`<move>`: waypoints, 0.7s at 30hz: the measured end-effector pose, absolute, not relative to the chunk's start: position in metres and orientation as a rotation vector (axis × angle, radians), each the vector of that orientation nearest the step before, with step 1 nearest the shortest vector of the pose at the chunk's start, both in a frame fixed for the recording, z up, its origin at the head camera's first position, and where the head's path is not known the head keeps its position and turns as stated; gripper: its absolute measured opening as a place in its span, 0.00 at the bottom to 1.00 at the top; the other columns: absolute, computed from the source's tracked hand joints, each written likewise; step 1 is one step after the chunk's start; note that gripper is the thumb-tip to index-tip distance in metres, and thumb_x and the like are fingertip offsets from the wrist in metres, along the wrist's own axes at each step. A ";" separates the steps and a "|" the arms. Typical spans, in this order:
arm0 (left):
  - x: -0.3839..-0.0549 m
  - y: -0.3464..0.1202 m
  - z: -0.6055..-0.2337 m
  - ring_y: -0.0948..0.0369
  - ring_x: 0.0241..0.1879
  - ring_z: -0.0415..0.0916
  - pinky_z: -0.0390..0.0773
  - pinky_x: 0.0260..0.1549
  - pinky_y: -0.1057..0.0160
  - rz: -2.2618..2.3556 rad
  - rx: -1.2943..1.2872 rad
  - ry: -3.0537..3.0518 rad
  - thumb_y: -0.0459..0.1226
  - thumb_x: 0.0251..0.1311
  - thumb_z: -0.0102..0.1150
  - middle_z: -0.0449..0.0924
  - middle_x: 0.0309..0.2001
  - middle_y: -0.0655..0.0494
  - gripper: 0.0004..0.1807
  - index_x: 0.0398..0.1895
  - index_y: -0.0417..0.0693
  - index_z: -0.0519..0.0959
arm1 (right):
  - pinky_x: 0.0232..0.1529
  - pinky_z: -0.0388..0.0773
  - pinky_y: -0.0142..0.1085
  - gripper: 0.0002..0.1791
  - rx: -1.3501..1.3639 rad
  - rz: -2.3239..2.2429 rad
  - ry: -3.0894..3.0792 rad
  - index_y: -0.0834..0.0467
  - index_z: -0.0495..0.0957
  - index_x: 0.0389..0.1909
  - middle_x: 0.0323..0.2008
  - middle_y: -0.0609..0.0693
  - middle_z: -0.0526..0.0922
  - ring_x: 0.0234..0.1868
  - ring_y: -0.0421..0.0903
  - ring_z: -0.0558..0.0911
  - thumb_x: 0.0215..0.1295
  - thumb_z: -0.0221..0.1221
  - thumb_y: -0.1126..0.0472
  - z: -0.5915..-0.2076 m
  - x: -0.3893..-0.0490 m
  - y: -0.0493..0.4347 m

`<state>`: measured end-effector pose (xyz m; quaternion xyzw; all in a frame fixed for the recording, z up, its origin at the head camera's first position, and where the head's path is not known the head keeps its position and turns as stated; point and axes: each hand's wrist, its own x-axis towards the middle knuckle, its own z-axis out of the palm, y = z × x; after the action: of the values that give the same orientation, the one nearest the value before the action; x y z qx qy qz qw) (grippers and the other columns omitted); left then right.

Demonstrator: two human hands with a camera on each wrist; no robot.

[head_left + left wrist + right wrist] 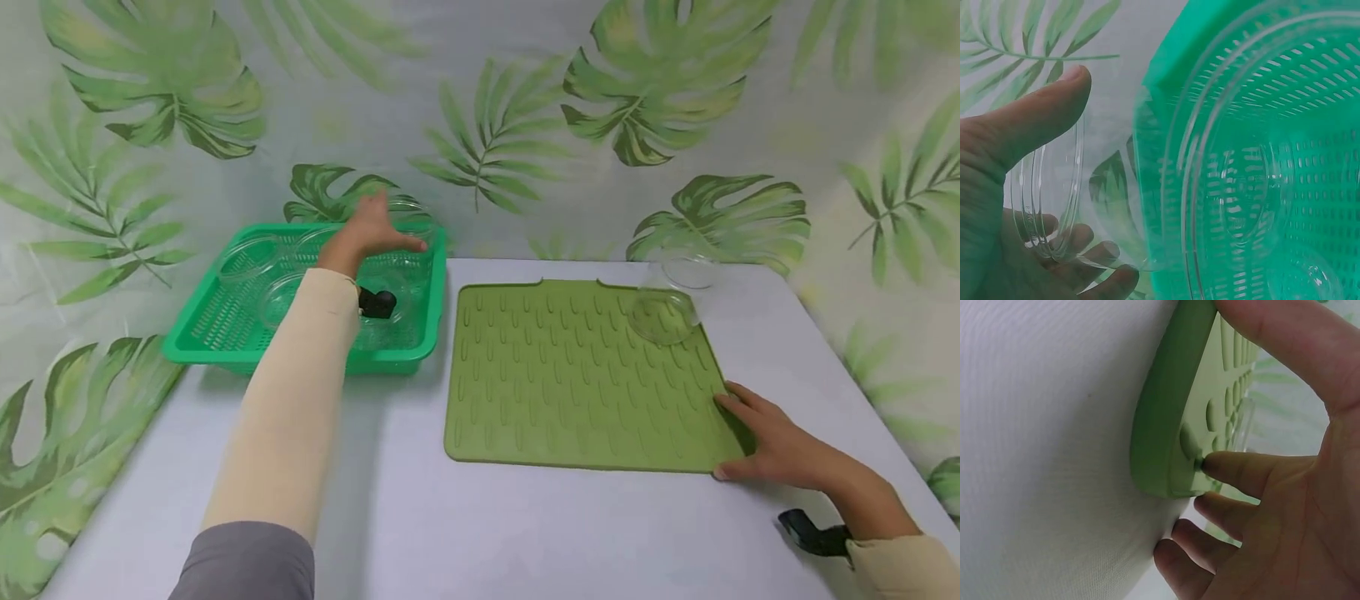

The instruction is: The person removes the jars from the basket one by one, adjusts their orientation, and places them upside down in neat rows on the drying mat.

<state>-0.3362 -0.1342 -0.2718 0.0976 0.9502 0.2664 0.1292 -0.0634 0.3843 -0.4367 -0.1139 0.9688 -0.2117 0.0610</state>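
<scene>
My left hand [367,229] is over the back right part of a green plastic basket [431,333], thumb spread from the fingers. In the left wrist view, the fingers reach behind a clear round container [1079,187], with the thumb apart from it. Other clear round containers [251,254] lie in the basket. My right hand [780,442] rests at the front right corner of an olive-green ridged mat [570,383], its thumb by the front edge and fingers along the right side. A clear container [663,317] is at the mat's back right corner.
A white-covered table [525,533] bears the basket at left and the mat at centre right. Behind it hangs a leaf-patterned cloth [502,125], close to the basket's back rim. A black wrist camera [813,533] is strapped below the right hand.
</scene>
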 end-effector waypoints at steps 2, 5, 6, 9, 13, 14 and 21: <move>-0.333 -0.145 -0.273 0.42 0.80 0.33 0.51 0.75 0.39 0.782 0.259 2.770 0.53 0.58 0.66 0.26 0.80 0.39 0.63 0.80 0.44 0.29 | 0.54 0.62 0.70 0.57 -0.335 -0.664 2.897 0.75 0.58 0.69 0.70 0.76 0.53 0.66 0.79 0.56 0.43 0.77 0.54 -0.434 -0.070 0.379; -0.329 -0.157 -0.274 0.40 0.80 0.35 0.53 0.73 0.38 0.808 0.236 2.765 0.53 0.58 0.67 0.29 0.80 0.38 0.63 0.80 0.43 0.31 | 0.56 0.61 0.70 0.58 -0.299 -0.677 2.849 0.75 0.57 0.70 0.71 0.75 0.51 0.67 0.78 0.55 0.43 0.77 0.52 -0.431 -0.076 0.371; -0.328 -0.159 -0.275 0.40 0.79 0.36 0.54 0.73 0.37 0.821 0.233 2.760 0.53 0.58 0.67 0.30 0.80 0.38 0.63 0.80 0.43 0.31 | 0.57 0.61 0.70 0.58 -0.283 -0.675 2.838 0.75 0.57 0.70 0.71 0.75 0.51 0.68 0.78 0.54 0.43 0.77 0.51 -0.430 -0.076 0.369; -0.328 -0.159 -0.278 0.40 0.79 0.38 0.55 0.73 0.38 0.867 0.240 2.739 0.53 0.57 0.67 0.32 0.81 0.39 0.64 0.80 0.44 0.31 | 0.57 0.62 0.71 0.59 -0.258 -0.667 2.825 0.75 0.57 0.70 0.71 0.76 0.51 0.67 0.79 0.54 0.43 0.77 0.50 -0.430 -0.073 0.369; -0.330 -0.151 -0.280 0.41 0.80 0.38 0.54 0.73 0.38 0.894 0.257 2.724 0.53 0.57 0.68 0.31 0.81 0.41 0.64 0.80 0.44 0.30 | 0.56 0.62 0.72 0.59 -0.250 -0.668 2.834 0.75 0.57 0.70 0.71 0.76 0.51 0.67 0.79 0.54 0.43 0.77 0.51 -0.432 -0.066 0.375; -0.330 -0.149 -0.279 0.41 0.80 0.37 0.54 0.74 0.38 0.893 0.256 2.724 0.53 0.57 0.68 0.31 0.81 0.41 0.64 0.80 0.44 0.30 | 0.56 0.62 0.71 0.58 -0.251 -0.670 2.837 0.75 0.57 0.70 0.71 0.76 0.51 0.67 0.79 0.54 0.43 0.77 0.52 -0.432 -0.065 0.377; -0.331 -0.143 -0.275 0.41 0.79 0.41 0.56 0.73 0.38 0.907 0.294 2.738 0.53 0.57 0.68 0.34 0.81 0.41 0.64 0.80 0.44 0.32 | 0.56 0.62 0.71 0.58 -0.240 -0.656 2.849 0.75 0.57 0.70 0.71 0.76 0.51 0.67 0.79 0.54 0.43 0.77 0.52 -0.431 -0.064 0.383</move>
<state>-0.3311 -0.1432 -0.2749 0.1007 0.9375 0.3105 0.1209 -0.0636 0.3828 -0.4307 -0.0813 0.9660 -0.2225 0.1038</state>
